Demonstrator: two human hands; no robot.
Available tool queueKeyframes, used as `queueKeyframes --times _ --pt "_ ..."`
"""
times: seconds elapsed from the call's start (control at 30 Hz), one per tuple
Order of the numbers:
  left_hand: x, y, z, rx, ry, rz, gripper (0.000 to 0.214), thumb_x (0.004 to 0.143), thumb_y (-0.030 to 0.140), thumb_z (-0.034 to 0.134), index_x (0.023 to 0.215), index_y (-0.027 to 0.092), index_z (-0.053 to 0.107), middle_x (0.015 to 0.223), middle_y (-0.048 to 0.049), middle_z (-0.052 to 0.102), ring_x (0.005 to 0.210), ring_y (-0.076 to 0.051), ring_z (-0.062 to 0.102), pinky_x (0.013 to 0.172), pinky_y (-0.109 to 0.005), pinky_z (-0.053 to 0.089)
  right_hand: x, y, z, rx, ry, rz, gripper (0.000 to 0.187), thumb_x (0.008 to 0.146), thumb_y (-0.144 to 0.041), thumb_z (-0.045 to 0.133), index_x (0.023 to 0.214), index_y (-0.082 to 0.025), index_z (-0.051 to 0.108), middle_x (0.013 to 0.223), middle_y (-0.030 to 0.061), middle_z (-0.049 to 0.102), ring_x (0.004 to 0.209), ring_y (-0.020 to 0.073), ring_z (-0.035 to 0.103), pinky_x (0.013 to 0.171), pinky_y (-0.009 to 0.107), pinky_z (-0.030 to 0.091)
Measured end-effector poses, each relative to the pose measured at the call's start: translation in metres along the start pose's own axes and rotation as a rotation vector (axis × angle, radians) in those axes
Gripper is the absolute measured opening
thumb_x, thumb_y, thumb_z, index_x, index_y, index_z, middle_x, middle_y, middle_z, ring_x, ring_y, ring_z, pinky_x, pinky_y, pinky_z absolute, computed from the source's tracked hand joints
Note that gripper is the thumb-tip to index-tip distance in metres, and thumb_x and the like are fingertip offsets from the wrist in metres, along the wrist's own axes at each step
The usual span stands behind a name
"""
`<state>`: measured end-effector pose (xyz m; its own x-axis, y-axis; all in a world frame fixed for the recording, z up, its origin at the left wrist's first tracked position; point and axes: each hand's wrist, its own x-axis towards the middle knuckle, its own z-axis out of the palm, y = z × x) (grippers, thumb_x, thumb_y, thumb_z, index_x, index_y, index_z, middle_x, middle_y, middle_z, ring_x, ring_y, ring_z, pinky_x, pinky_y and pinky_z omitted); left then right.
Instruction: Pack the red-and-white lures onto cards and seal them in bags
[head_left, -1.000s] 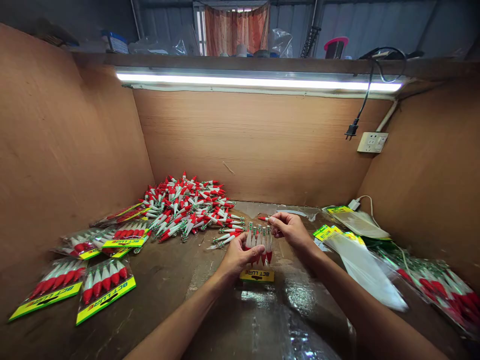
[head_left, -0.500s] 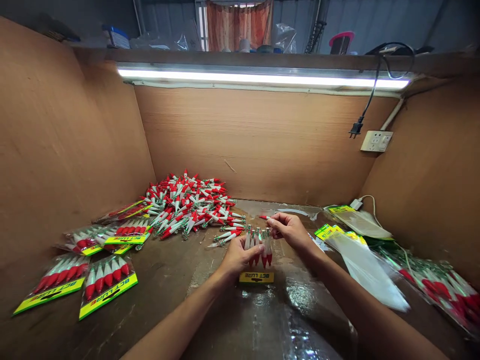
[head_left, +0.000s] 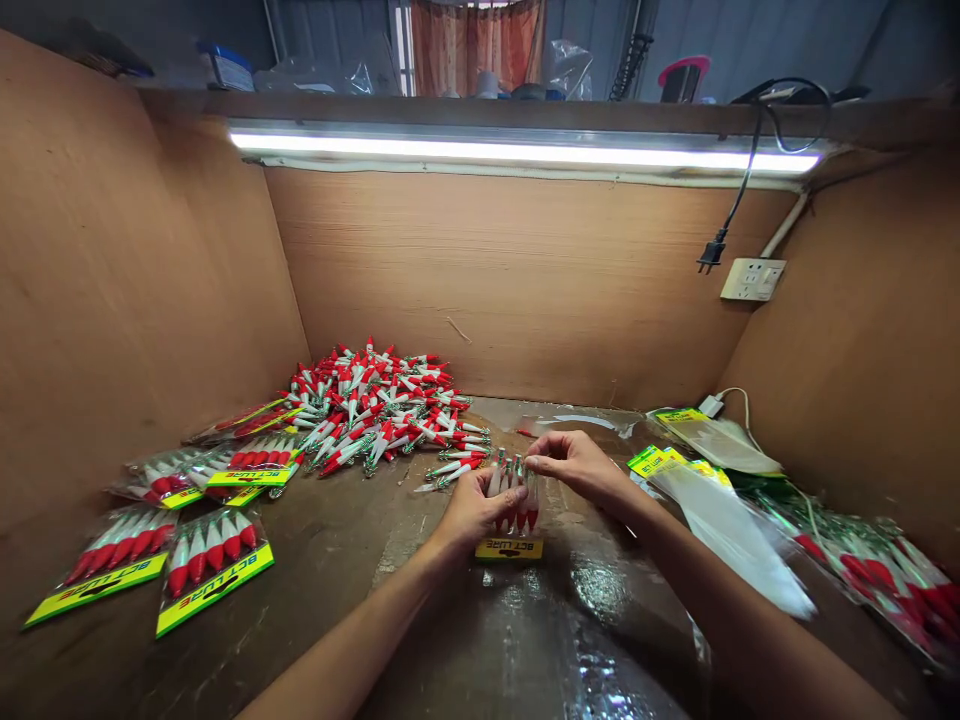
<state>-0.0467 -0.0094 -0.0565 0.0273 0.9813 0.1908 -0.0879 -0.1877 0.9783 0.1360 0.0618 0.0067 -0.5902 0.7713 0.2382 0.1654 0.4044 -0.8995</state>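
Observation:
A clear plastic bag of red-and-white fishing lures [head_left: 511,505] stands upright between my hands, red tips down, with its yellow "BCT LURE" header [head_left: 510,549] at the bottom. My left hand [head_left: 478,508] is closed around its left side, thumb across the front. Fingertips of my right hand [head_left: 568,465] are pinched at the bag's upper right edge, by the lures' hook ends. Just behind those fingers shows the red tip of another lure [head_left: 526,432]; the rest of it is hidden. A few loose lures [head_left: 459,466] lie left of the bag.
A large pile of loose lures [head_left: 375,400] sits at the back left. Filled bags [head_left: 214,560] lie at the left. On the right are flat bags with yellow headers [head_left: 720,510] and more bagged lures [head_left: 885,580]. A power plug [head_left: 711,252] hangs at the upper right.
My right hand has moved left and slightly down, from beside the loose red-tipped lure to the bag's upper edge. My left hand keeps its grip on the bag.

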Motion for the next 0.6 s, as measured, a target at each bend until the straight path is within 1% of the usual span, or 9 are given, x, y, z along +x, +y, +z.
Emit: queueKeyframes --times 0.07,0.13,0.23,0.37,0.47,0.6 --pt "0.001 -0.002 -0.001 -0.009 0.000 0.006 0.042 0.068 0.046 0.086 0.089 0.013 0.070 0.077 -0.0024 0.069 0.064 -0.015 0.061 0.061 -0.023 0.044 0.001 0.003 0.001 -0.001 0.023 -0.009 0.026 0.074 -0.042 0.073 0.074 -0.016 0.069 0.070 0.0010 0.066 0.064 0.0146 0.054 0.062 0.026 0.040" --pt "0.002 -0.004 -0.002 -0.020 0.016 0.010 0.040 0.068 0.044 0.086 0.090 0.014 0.069 0.082 -0.0026 0.070 0.070 -0.016 0.062 0.065 -0.023 0.046 0.003 0.006 0.001 -0.007 0.069 -0.015 0.022 0.073 -0.038 0.072 0.070 -0.017 0.067 0.067 -0.0002 0.065 0.062 0.0139 0.053 0.061 0.026 0.039" --pt "0.002 -0.007 -0.003 -0.039 0.049 -0.001 0.037 0.072 0.045 0.083 0.085 0.015 0.065 0.083 -0.0024 0.067 0.073 -0.016 0.062 0.066 -0.023 0.048 0.005 0.010 -0.001 -0.041 0.132 -0.006 0.019 0.072 -0.035 0.070 0.068 -0.017 0.067 0.064 -0.0007 0.063 0.059 0.0135 0.051 0.060 0.026 0.038" --pt "0.002 -0.008 -0.004 -0.071 0.074 -0.028 0.037 0.075 0.045 0.080 0.089 0.016 0.063 0.088 -0.0027 0.066 0.074 -0.016 0.062 0.067 -0.026 0.052 0.007 0.013 -0.003 -0.075 0.186 0.002 0.018 0.073 -0.034 0.068 0.068 -0.017 0.068 0.063 -0.0003 0.063 0.059 0.0134 0.050 0.058 0.026 0.037" --pt "0.003 -0.007 -0.004 -0.074 0.082 -0.031 0.037 0.071 0.044 0.082 0.084 0.015 0.063 0.083 -0.0019 0.064 0.070 -0.015 0.061 0.064 -0.025 0.052 0.007 0.015 -0.003 -0.086 0.154 0.004 0.018 0.074 -0.034 0.068 0.070 -0.017 0.070 0.065 0.0001 0.064 0.060 0.0139 0.051 0.058 0.026 0.038" --pt "0.004 -0.006 -0.004 -0.060 0.106 -0.014 0.038 0.071 0.047 0.082 0.075 0.015 0.063 0.070 0.0010 0.061 0.060 -0.012 0.056 0.058 -0.023 0.049 0.006 0.015 -0.001 -0.038 0.061 -0.030 0.026 0.077 -0.040 0.070 0.087 -0.016 0.072 0.079 0.0026 0.070 0.069 0.0161 0.058 0.065 0.027 0.043"
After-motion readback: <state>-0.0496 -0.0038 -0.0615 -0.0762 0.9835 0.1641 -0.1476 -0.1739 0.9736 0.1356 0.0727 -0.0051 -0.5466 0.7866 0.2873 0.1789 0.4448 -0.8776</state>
